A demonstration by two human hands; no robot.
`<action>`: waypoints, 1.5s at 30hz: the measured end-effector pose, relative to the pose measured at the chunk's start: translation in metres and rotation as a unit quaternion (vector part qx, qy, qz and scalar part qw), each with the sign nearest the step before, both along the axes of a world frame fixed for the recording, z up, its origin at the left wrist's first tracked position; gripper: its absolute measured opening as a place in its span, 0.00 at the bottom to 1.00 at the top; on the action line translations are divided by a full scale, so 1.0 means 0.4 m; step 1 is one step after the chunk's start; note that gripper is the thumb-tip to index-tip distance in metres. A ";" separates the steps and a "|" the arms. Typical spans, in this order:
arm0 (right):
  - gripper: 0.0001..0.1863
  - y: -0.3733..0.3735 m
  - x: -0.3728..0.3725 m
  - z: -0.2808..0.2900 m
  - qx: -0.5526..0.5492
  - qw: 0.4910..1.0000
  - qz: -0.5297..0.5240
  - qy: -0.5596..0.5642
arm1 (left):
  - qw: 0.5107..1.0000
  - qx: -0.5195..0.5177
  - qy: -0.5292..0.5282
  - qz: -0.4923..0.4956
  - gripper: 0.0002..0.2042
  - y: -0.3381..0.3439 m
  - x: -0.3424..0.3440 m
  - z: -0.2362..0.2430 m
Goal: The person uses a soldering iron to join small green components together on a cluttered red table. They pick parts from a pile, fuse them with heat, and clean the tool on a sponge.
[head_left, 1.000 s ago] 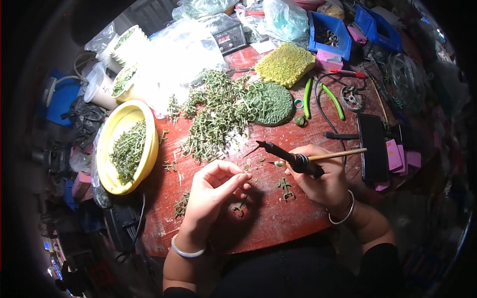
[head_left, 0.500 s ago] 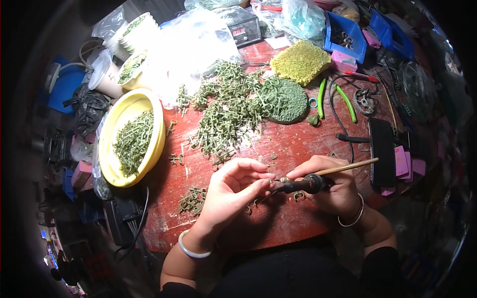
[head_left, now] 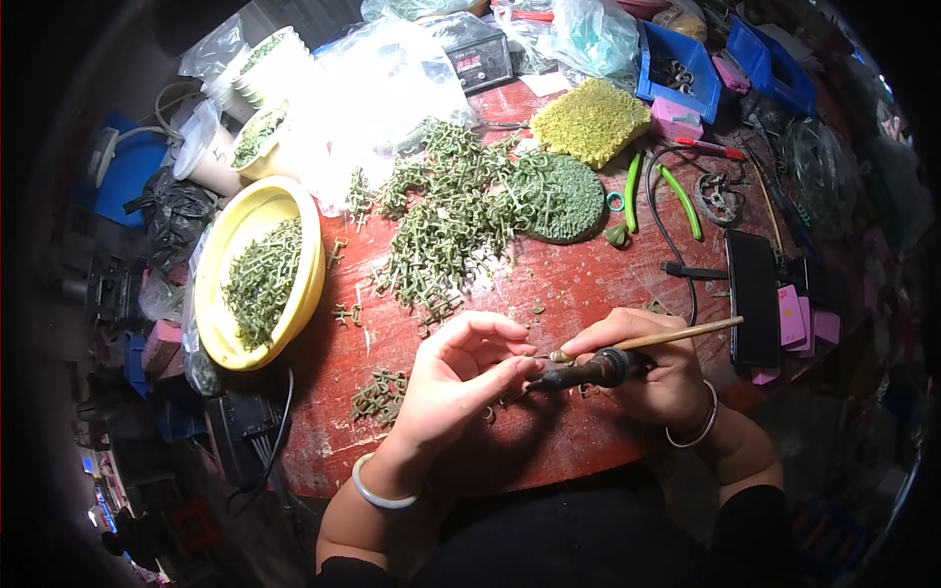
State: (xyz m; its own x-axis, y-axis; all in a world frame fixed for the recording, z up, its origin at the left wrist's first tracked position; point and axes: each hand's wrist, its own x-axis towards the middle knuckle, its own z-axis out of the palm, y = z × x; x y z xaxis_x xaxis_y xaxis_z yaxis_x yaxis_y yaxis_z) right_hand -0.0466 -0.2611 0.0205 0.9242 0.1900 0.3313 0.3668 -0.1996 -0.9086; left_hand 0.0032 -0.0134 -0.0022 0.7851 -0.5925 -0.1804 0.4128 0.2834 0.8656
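My left hand (head_left: 453,377) is closed in a pinch above the near part of the table, thumb and fingertips together. Whatever they hold is too small to make out. Just to its right, my right hand (head_left: 659,377) grips a dark pen-shaped tool (head_left: 578,374) and a thin wooden stick (head_left: 691,331) together. The tool's front end lies close to the left thumb, its tip partly hidden. The stick's pale greenish end (head_left: 561,357) sits near the left fingertips. Small green branched pieces (head_left: 380,396) lie beside my left wrist, and a large heap of them (head_left: 446,225) spreads farther back.
A yellow basin (head_left: 316,265) of green pieces stands at left. Behind the heap are a round green textured block (head_left: 573,201) and a yellow one (head_left: 591,122). Green-handled pliers (head_left: 681,203), a black cable (head_left: 651,211) and a phone (head_left: 752,299) lie right. Blue bins (head_left: 676,73) stand behind.
The dark tool has turned slightly in my right hand and its front end has shifted left toward my left thumb. My left hand has barely moved.
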 end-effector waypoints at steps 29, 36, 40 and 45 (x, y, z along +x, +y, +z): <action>0.16 -0.002 -0.008 0.004 -0.025 0.998 0.041 -0.045 | 0.996 -0.003 -0.071 0.047 0.14 -0.002 -0.009 -0.022; 0.19 0.001 -0.009 -0.001 0.005 0.998 0.041 -0.039 | 0.997 -0.034 -0.051 0.045 0.13 -0.005 -0.004 -0.021; 0.21 0.002 -0.010 -0.005 0.007 0.998 0.040 -0.041 | 0.998 -0.030 -0.036 0.049 0.13 -0.007 -0.007 -0.017; 0.21 0.000 -0.006 -0.004 0.001 0.998 0.038 -0.050 | 0.997 -0.025 -0.049 0.052 0.13 -0.005 -0.006 -0.022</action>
